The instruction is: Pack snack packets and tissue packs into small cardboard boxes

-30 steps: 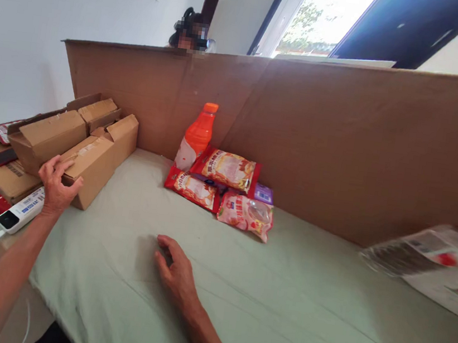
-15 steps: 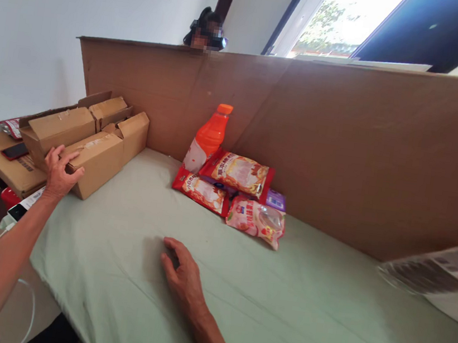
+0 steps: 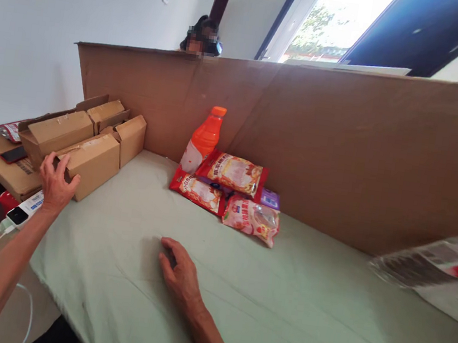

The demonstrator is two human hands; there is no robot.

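At the left, my left hand [image 3: 58, 185] rests against the near end of a brown cardboard box [image 3: 97, 165], its fingers spread and bent, the thumb apart near the box's corner. My right hand [image 3: 181, 275] lies on its side on the pale green cloth [image 3: 123, 270], fingers loosely curved, thumb apart, with nothing visible in it. Beyond it an orange drink bottle [image 3: 206, 137] leans back. Two red snack packets [image 3: 235, 173] lie around its base, one overlapping the other. A pink snack pouch [image 3: 252, 219] is in front, and a purple packet [image 3: 270, 198] shows partly behind.
More cardboard boxes [image 3: 61, 130] stand at the left, beside a dark phone [image 3: 14, 153] and a white device with a cable [image 3: 18, 216]. A tall cardboard panel [image 3: 321, 144] spans the back. At the right lies a clear plastic package [image 3: 439, 269]. A person's head [image 3: 202, 36] shows beyond the panel.
The view has shifted slightly, so the bottle and packets appear a little further left. My left hand has moved slightly down along the box end. My right hand stays nearly still.
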